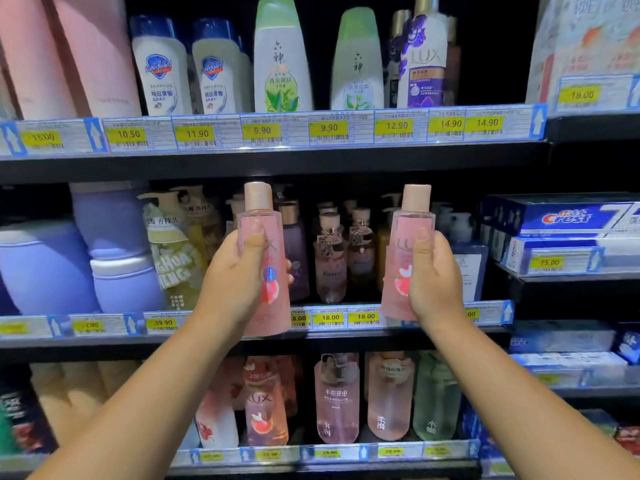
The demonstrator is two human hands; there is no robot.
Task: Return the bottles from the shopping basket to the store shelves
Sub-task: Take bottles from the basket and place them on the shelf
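Currently: left hand (239,271) wrapped around left pink bottle (268,268), right hand (433,275) wrapped around right pink bottle (403,261). Both upright, held up before middle shelf (311,337). Basket out of view.

Dark store shelves (277,164) crowded with upright bottles (282,60) and toothpaste boxes (561,216).

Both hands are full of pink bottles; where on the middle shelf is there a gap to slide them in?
The only likely opening is the dark gap behind the right hand's pink bottle, between the amber bottle and the blue-white pump bottle; its depth is hidden. Left of it is crowded: purple bottle, lavender tubs.
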